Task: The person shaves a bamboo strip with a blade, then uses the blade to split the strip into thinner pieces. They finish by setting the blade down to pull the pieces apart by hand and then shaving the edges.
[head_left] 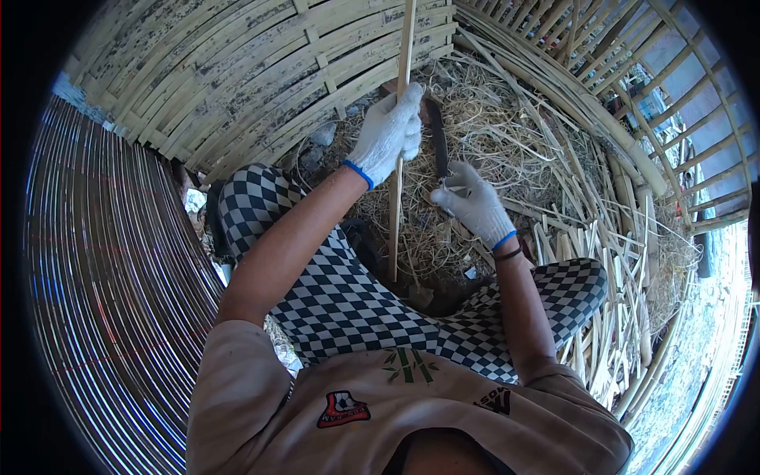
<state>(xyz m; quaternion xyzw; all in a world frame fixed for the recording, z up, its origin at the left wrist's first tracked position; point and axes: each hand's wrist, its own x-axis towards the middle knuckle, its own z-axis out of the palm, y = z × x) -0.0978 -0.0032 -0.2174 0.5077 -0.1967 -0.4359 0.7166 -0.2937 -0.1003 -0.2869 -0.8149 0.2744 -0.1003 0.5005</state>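
My left hand [389,134], in a white knit glove with a blue cuff, is closed around a long pale bamboo strip [406,43]. The strip runs from the top of the view down past the hand to between my legs. My right hand [475,206], gloved the same way, is closed at the near end of a dark-bladed knife [438,142]. The knife's handle is hidden by the fingers. Its blade points away from me, beside the strip and just right of my left hand, apart from both.
Curly bamboo shavings [507,119] cover the ground ahead. Split bamboo pieces [609,277] lie in a heap at the right. A woven bamboo wall [237,79] stands at the upper left, and a bamboo lattice [673,103] at the upper right. My checkered trouser legs [317,301] frame the space.
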